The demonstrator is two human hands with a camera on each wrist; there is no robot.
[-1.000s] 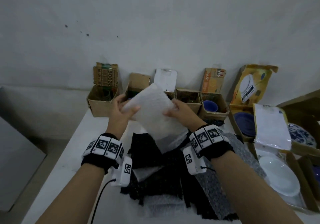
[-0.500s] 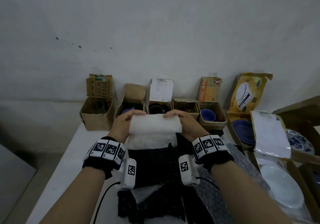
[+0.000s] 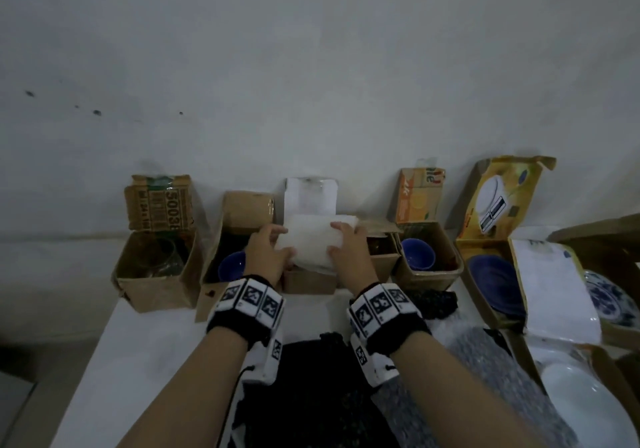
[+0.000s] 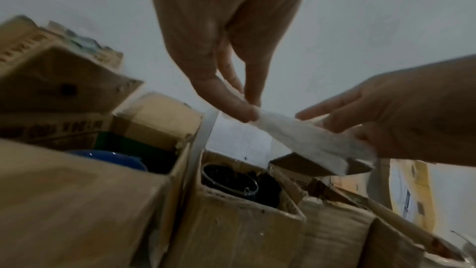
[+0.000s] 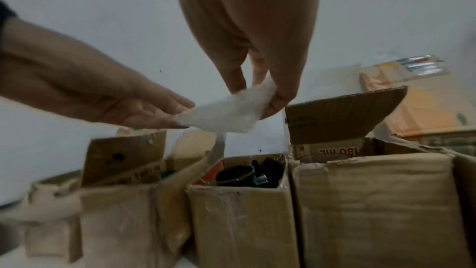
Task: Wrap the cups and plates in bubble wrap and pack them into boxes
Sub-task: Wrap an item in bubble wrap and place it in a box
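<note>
While held above the middle cardboard box (image 3: 309, 283) along the table's (image 3: 131, 361) far edge, folded white bubble wrap (image 3: 309, 243), pinched at its ends between thumb and fingers of left hand (image 3: 265, 257) and right hand (image 3: 349, 252); dark cup (image 5: 238, 173) inside, blue cups (image 3: 417, 257) in neighbouring boxes.

Matt cardboard boxes (image 3: 154, 267), glossy white plate (image 3: 585, 409)
</note>
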